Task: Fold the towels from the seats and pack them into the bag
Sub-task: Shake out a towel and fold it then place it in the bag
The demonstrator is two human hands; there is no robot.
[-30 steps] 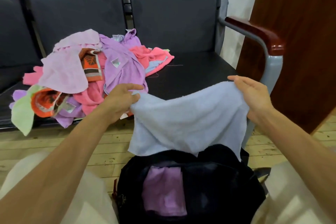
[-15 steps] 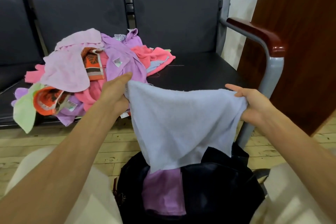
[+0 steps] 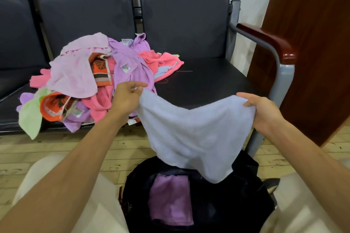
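pale blue towel (image 3: 195,134) | i hold it spread above the open bag (image 3: 236,204) | left hand (image 3: 126,98) pinches one corner, right hand (image 3: 263,108) grips the other | risk: sagging middle folds crooked, or trailing corner snags the bag's rim

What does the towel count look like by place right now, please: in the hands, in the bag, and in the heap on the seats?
Held between left hand and right hand: 1 pale blue towel
In the black bag: 1 purple towel showing
Heap of towels on the seats: overlapping, cannot be counted exactly
Total clearly countable: 2
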